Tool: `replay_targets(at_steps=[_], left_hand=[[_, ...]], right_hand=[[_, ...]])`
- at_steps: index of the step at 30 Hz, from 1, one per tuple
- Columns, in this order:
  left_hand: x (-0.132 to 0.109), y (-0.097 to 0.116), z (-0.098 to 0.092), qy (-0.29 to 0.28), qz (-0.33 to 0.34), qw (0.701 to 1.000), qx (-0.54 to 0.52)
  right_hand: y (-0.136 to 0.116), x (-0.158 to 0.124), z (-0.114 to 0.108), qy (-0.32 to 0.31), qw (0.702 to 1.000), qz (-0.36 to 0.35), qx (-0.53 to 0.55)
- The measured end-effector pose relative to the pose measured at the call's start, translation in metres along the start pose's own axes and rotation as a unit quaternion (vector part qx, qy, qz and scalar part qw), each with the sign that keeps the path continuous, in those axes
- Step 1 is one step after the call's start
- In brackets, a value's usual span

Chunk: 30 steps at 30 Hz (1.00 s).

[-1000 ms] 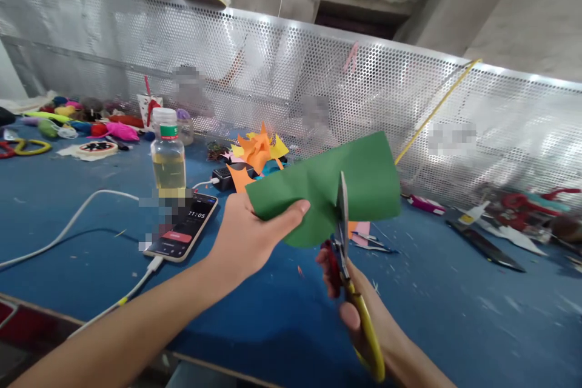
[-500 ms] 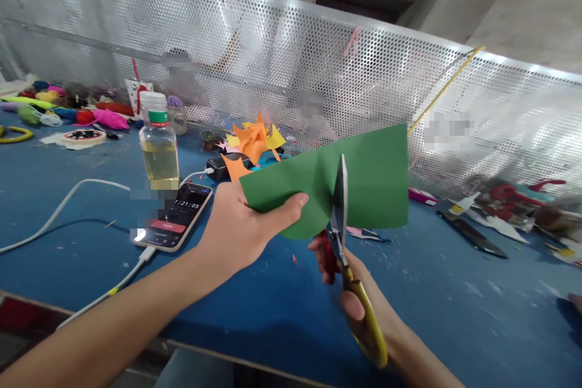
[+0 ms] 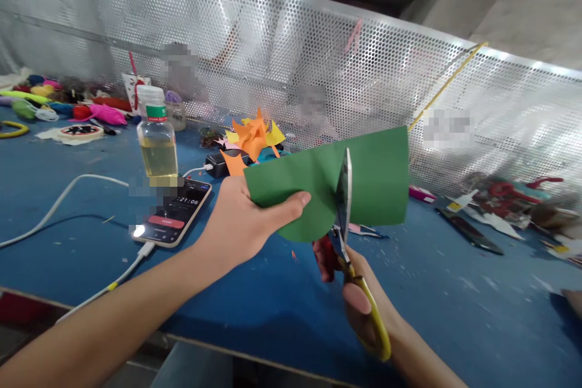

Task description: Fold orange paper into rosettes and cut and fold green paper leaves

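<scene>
A sheet of green paper (image 3: pixel 379 176) is held up over the blue table, its lower edge curved where it has been cut. My left hand (image 3: pixel 248 218) pinches its left part, thumb on the near face and the other fingers hidden behind. In my right hand (image 3: pixel 352 291) are scissors with yellow handles (image 3: pixel 375 327), my thumb through one loop. The scissor blades (image 3: pixel 344 194) point upward and straddle the paper near its middle, one blade in front of it and the other behind.
Left of my hands lie a plugged-in phone (image 3: pixel 175 212) and a bottle of yellowish liquid (image 3: pixel 157 139). Orange and yellow paper cut-outs (image 3: pixel 252 136) sit behind the paper. A perforated metal screen (image 3: pixel 282 48) borders the table; a dark knife-like object (image 3: pixel 470 230) lies right.
The scissors and my right hand have shifted slightly right along the paper. Both hands keep their hold, and the camera view has tipped down a little.
</scene>
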<state>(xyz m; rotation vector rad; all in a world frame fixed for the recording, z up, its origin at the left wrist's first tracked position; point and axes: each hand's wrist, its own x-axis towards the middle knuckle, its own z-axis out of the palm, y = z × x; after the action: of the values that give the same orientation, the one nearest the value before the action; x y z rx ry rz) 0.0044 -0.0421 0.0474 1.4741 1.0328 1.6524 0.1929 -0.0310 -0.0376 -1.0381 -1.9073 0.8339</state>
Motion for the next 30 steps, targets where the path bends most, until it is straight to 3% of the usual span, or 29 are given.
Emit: replay_targets(at_steps=[9,19,30], left_hand=[[0.003,-0.002,-0.002,-0.001,-0.019,1.0,-0.016],[0.011,-0.007,-0.013,-0.045,-0.044,0.996,-0.056],[0.018,-0.006,-0.019,-0.072,-0.063,0.993,-0.067]], right_hand=[[0.001,0.0,-0.002,0.002,1.0,0.012,0.004],[-0.006,-0.002,-0.009,-0.018,0.999,0.03,-0.033],[-0.008,-0.001,-0.021,-0.075,0.992,0.035,-0.09]])
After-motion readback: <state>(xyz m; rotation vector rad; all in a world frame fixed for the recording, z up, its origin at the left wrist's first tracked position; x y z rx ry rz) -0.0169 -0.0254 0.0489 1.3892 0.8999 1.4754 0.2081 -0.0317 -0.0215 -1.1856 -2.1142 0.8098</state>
